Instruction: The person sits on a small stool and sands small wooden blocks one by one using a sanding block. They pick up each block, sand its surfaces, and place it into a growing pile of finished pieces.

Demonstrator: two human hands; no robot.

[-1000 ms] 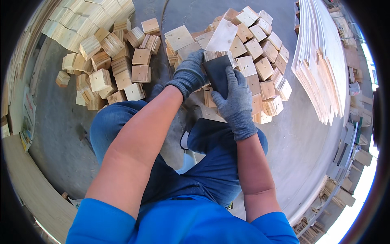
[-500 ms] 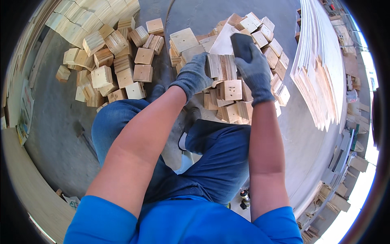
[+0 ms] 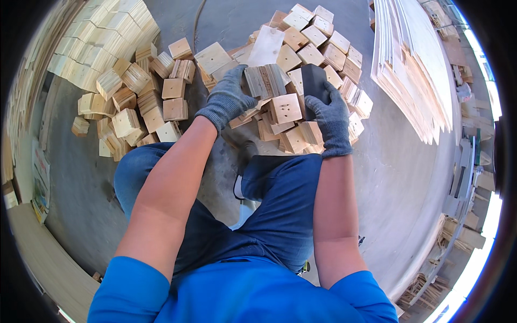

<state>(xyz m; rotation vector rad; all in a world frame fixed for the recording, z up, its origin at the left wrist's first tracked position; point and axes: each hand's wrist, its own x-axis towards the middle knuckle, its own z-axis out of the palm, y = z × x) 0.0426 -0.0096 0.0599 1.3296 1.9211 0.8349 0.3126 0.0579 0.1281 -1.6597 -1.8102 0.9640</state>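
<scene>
Clearly, from where I stood, the gloved left hand (image 3: 227, 99) held a layered wooden block (image 3: 264, 81) at the upper centre of the frame, fingers and thumb against its left end. The gloved right hand (image 3: 329, 116), right of centre, had its fingers curled round a dark block (image 3: 313, 85). Stacked thin sheets (image 3: 412, 70) occupied the upper right.

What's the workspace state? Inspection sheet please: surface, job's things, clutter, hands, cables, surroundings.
Surface: grey floor
Job's things: layered wood block, black block
Clutter: left heap and centre heap of loose wood blocks
Hands: gloved left hand at layered wood block's left end, grip unclear; gloved right hand grips black block
Cables: dark line on floor near top; can't tell whether a cable
Surroundings: thin boards at right, neatly stacked blocks at upper left
</scene>
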